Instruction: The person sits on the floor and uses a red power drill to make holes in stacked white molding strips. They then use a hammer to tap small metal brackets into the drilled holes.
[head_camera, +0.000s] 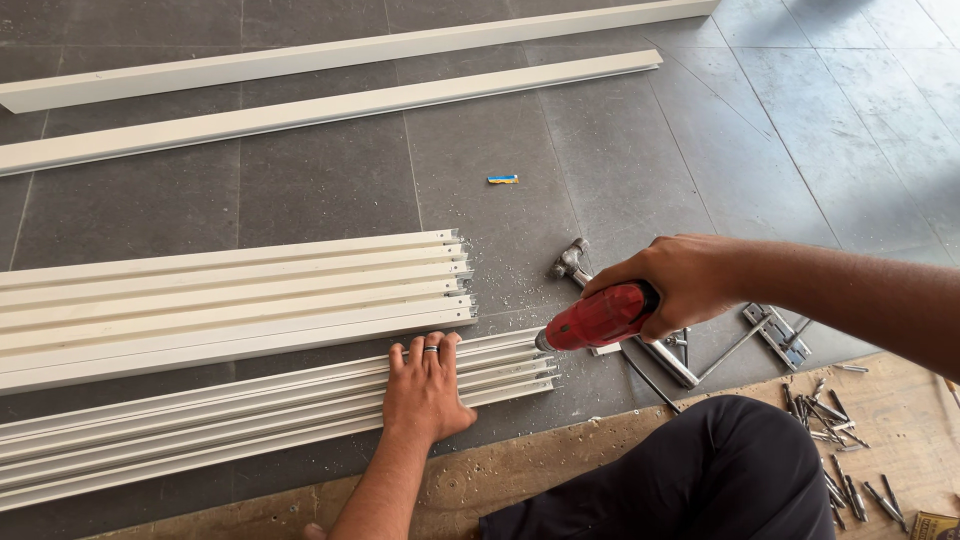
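Observation:
My right hand (685, 280) grips a red power drill (598, 318), its nose pointing left at the end of the near white channelled frame section (250, 415). My left hand (428, 390) lies flat, fingers spread, pressing on that section a short way from its right end; a ring is on one finger. A second, similar white frame section (230, 300) lies just beyond it on the grey tiled floor.
Two long white bars (330, 105) lie further back. A hammer (572, 262), a metal square (690, 365) and a hinge-like bracket (775, 335) sit near the drill. Several screws (835, 435) are scattered on a wooden board at right. My dark-trousered knee (720, 470) is below.

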